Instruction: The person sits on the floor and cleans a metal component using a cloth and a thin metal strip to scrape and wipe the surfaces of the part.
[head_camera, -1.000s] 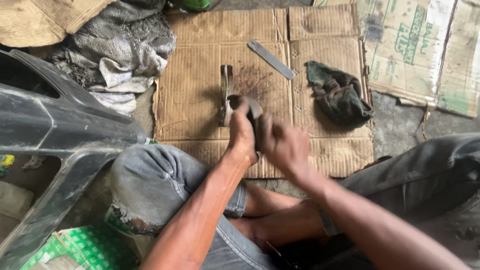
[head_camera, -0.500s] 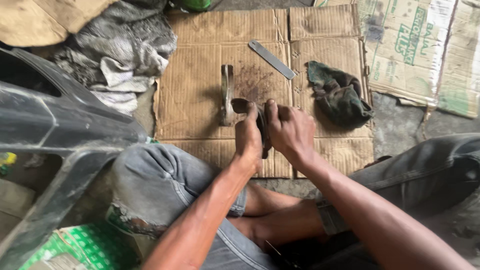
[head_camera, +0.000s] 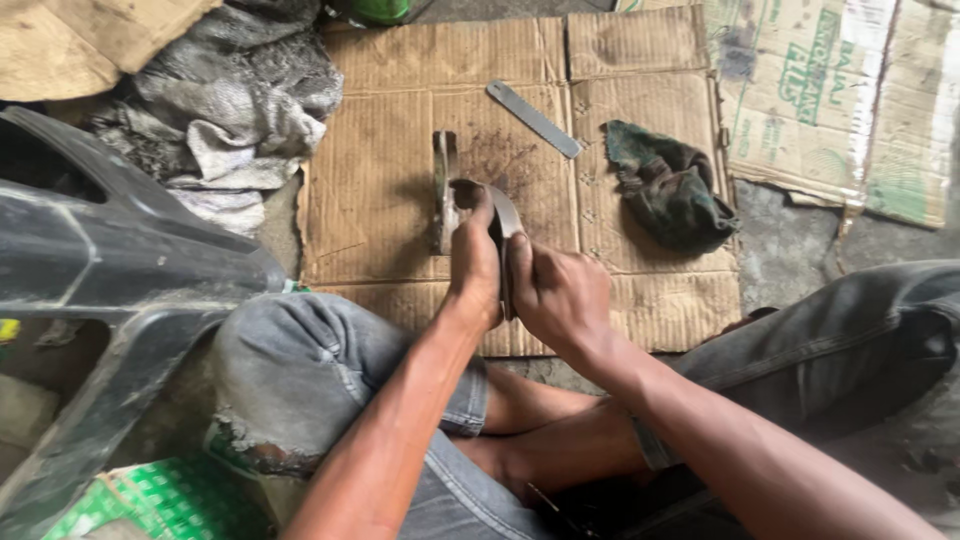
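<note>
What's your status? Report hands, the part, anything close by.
Left hand and right hand both clamped on the curved metal piece, held on edge over the cardboard sheet. Second curved piece lies just left. Flat metal blade and dark rag apart.

Bare forearms and bare hands, no sleeves showing. Faded grey jeans, frayed and torn at the left knee.

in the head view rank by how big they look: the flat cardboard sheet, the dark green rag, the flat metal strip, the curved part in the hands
1. flat cardboard sheet
2. dark green rag
3. flat metal strip and curved part: unsure, since the left hand and right hand hide much of the part.
</note>
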